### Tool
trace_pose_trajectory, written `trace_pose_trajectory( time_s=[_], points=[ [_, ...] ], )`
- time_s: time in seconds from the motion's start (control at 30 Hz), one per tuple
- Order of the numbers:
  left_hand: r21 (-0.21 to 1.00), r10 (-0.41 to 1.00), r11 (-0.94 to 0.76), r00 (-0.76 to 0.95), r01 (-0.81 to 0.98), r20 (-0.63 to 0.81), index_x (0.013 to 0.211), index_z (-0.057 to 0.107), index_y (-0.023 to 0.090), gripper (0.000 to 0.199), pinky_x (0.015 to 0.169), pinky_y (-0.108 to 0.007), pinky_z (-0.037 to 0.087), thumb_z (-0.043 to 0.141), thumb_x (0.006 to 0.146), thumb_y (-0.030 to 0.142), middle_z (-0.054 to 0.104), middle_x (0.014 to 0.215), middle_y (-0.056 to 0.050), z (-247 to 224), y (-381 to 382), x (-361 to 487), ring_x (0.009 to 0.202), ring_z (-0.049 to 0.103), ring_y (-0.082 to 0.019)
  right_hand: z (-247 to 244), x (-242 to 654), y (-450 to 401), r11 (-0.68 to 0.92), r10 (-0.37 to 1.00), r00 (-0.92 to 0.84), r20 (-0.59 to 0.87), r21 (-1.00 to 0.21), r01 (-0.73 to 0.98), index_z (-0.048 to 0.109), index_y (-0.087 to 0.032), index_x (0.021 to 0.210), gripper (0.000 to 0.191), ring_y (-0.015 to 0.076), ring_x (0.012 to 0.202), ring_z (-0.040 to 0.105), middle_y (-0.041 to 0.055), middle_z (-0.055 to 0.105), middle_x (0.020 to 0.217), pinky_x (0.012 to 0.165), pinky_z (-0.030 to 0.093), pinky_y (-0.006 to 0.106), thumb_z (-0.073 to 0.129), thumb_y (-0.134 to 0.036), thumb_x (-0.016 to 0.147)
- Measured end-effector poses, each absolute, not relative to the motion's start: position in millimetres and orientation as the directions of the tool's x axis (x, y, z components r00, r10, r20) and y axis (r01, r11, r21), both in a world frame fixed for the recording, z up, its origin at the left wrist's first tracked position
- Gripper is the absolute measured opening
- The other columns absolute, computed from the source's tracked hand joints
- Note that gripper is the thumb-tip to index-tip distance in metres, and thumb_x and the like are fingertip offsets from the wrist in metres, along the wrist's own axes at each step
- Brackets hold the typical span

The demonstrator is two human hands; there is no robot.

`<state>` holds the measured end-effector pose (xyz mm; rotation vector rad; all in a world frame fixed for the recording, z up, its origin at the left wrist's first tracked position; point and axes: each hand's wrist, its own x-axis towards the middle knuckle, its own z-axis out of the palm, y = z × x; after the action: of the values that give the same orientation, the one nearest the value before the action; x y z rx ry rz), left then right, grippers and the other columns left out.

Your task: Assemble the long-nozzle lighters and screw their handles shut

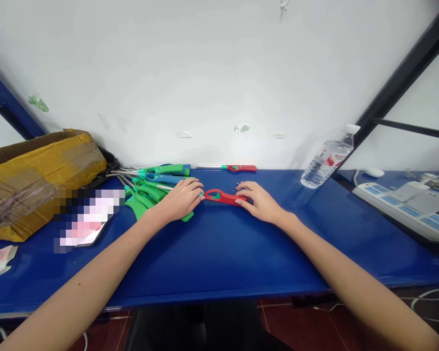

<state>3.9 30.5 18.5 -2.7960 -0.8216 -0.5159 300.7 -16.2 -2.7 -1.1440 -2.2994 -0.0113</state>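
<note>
A red gas lighter (223, 197) with a green trigger lies crosswise between my two hands, low over the blue table. My left hand (179, 199) closes its fingers on the lighter's nozzle end, covering most of the metal tube. At the other end, the thumb and fingers of my right hand (260, 201) grip the red handle. Left of and partly behind my left hand is a heap of green and blue lighters (148, 189), their metal tubes pointing left. Near the wall, a second red lighter (243, 168) rests with its tube to the left.
A taped cardboard box (47, 180) stands at left, with a phone (95, 233) in front of it. Farther left lies a paper piece (0, 261). A water bottle (327, 158) leans at the right by a dark frame post; a power strip (406, 204) lies beyond it.
</note>
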Motion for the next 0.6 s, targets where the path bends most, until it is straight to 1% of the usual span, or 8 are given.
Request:
trace_pose_trajectory(
  time_s=[0.07, 0.13, 0.2, 0.23, 0.3, 0.4, 0.47, 0.6],
  points=[
    [-0.072, 0.493, -0.830, 0.788, 0.553, 0.368, 0.098, 0.070, 0.011, 0.035, 0.107, -0.052, 0.041, 0.040, 0.102, 0.030, 0.062, 0.126, -0.017, 17.3, 27.0, 5.2, 0.130, 0.047, -0.033, -4.4, 302.8, -13.5, 0.639, 0.736, -0.486, 0.471, -0.247, 0.729, 0.073, -0.019, 0.107, 0.030, 0.0288, 0.122, 0.056, 0.0134, 0.066, 0.122, 0.105, 0.048, 0.050, 0.049, -0.036, 0.098],
    [-0.059, 0.499, -0.830, 0.787, 0.554, 0.363, 0.101, 0.070, 0.012, 0.033, 0.108, -0.052, 0.041, 0.043, 0.101, 0.031, 0.060, 0.130, -0.017, 15.8, 23.3, 7.6, 0.131, 0.047, -0.033, -5.4, 303.7, -12.0, 0.634, 0.751, -0.499, 0.432, -0.262, 0.727, 0.072, -0.018, 0.108, 0.033, 0.0280, 0.122, 0.056, 0.0132, 0.066, 0.122, 0.106, 0.047, 0.048, 0.044, -0.034, 0.100],
    [-0.042, 0.500, -0.835, 0.788, 0.549, 0.358, 0.118, 0.065, 0.012, 0.034, 0.108, -0.051, 0.041, 0.049, 0.099, 0.035, 0.057, 0.136, -0.018, 13.8, 19.7, 10.9, 0.130, 0.049, -0.032, -5.5, 303.3, -12.4, 0.628, 0.764, -0.511, 0.394, -0.269, 0.730, 0.072, -0.017, 0.109, 0.036, 0.0276, 0.124, 0.055, 0.0133, 0.066, 0.123, 0.108, 0.045, 0.047, 0.040, -0.032, 0.102],
    [-0.033, 0.498, -0.839, 0.792, 0.542, 0.353, 0.128, 0.060, 0.013, 0.039, 0.108, -0.050, 0.041, 0.052, 0.097, 0.036, 0.055, 0.138, -0.017, 12.6, 17.9, 12.8, 0.129, 0.049, -0.032, -5.3, 302.7, -13.1, 0.624, 0.770, -0.517, 0.375, -0.269, 0.734, 0.072, -0.016, 0.110, 0.038, 0.0278, 0.126, 0.054, 0.0134, 0.066, 0.125, 0.109, 0.044, 0.047, 0.038, -0.032, 0.102],
    [-0.022, 0.486, -0.853, 0.809, 0.522, 0.330, 0.138, 0.053, 0.017, 0.046, 0.107, -0.049, 0.042, 0.055, 0.096, 0.035, 0.054, 0.141, -0.015, 9.8, 14.7, 17.0, 0.129, 0.049, -0.031, -4.4, 300.9, -14.2, 0.603, 0.787, -0.509, 0.349, -0.261, 0.754, 0.071, -0.016, 0.113, 0.038, 0.0286, 0.129, 0.052, 0.0139, 0.064, 0.128, 0.109, 0.043, 0.048, 0.038, -0.031, 0.102],
    [-0.008, 0.491, -0.856, 0.819, 0.517, 0.295, 0.133, 0.057, 0.016, 0.037, 0.105, -0.047, 0.044, 0.049, 0.100, 0.030, 0.061, 0.134, -0.012, 5.8, 11.0, 23.1, 0.124, 0.053, -0.029, -1.2, 296.6, -11.1, 0.534, 0.822, -0.427, 0.377, -0.248, 0.808, 0.070, -0.017, 0.116, 0.033, 0.0294, 0.129, 0.052, 0.0144, 0.063, 0.130, 0.109, 0.042, 0.049, 0.047, -0.032, 0.099],
    [0.000, 0.509, -0.848, 0.812, 0.531, 0.286, 0.125, 0.063, 0.016, 0.032, 0.104, -0.044, 0.044, 0.044, 0.101, 0.028, 0.064, 0.129, -0.011, 4.7, 9.1, 26.3, 0.121, 0.055, -0.028, 2.3, 292.5, -4.1, 0.470, 0.840, -0.347, 0.416, -0.240, 0.850, 0.071, -0.017, 0.113, 0.029, 0.0297, 0.126, 0.053, 0.0146, 0.063, 0.129, 0.108, 0.043, 0.048, 0.055, -0.033, 0.094],
    [-0.024, 0.547, -0.819, 0.793, 0.573, 0.269, 0.116, 0.067, 0.016, 0.029, 0.100, -0.043, 0.046, 0.044, 0.101, 0.025, 0.066, 0.126, -0.011, 8.0, 4.4, 30.1, 0.118, 0.057, -0.028, 8.6, 283.4, 15.9, 0.341, 0.882, -0.233, 0.410, -0.212, 0.916, 0.076, -0.017, 0.094, 0.018, 0.0320, 0.124, 0.053, 0.0148, 0.063, 0.125, 0.105, 0.044, 0.049, 0.068, -0.031, 0.085]
  ],
)
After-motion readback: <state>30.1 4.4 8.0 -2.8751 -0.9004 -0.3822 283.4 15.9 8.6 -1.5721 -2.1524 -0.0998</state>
